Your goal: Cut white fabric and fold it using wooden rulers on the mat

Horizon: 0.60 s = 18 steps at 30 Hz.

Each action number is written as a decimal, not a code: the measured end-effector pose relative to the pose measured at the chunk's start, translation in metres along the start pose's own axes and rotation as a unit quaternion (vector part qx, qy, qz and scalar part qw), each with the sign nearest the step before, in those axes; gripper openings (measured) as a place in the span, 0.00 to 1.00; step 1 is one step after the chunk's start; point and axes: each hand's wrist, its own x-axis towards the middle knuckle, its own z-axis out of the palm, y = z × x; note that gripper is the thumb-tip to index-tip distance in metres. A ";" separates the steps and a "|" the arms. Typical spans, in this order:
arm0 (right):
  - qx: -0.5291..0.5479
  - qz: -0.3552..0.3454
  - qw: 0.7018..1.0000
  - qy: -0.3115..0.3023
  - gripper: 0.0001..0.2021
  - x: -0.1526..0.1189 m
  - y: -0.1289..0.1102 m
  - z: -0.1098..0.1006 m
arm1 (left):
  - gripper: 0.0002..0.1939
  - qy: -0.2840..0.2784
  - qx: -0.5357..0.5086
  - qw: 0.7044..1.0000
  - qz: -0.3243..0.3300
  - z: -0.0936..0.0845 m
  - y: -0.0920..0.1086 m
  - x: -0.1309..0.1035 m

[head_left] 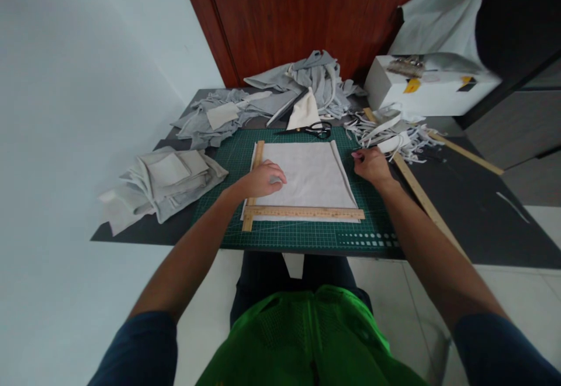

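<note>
A white cloth (307, 169) lies flat on the green cutting mat (284, 237). One wooden ruler (319, 213) runs along its near edge; a second wooden ruler (259, 152) crosses it along the left side. My left hand (263, 179) rests over the left ruler and the cloth, fingers loosely bent, thumb apart, holding nothing visible. To the right of the cloth, my right hand (371, 165) is closed at the mat's edge beside a heap of fabric strips (401, 131). Something small and dark shows at its fingertips, too small to name. Black-handled scissors (309, 130) lie beyond the cloth.
Folded grey cloth (169, 178) sits at the left. Heaped grey fabric (311, 82) lies at the back against a reddish wooden door (298, 17). A white box (432, 85) stands back right. Long wooden strips (432, 210) cross the dark table (491, 222).
</note>
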 end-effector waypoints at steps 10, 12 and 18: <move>-0.027 0.017 0.999 -0.028 0.19 0.008 -0.009 -0.009 | 0.06 -0.044 0.020 0.999 0.017 0.037 0.054 0.030; -0.031 0.013 0.999 -0.039 0.17 0.010 -0.010 -0.009 | 0.10 -0.063 0.046 0.997 0.005 0.047 0.073 0.036; -0.009 0.023 0.999 -0.029 0.11 0.011 -0.005 -0.009 | 0.13 -0.089 0.117 0.989 0.011 0.074 0.113 0.046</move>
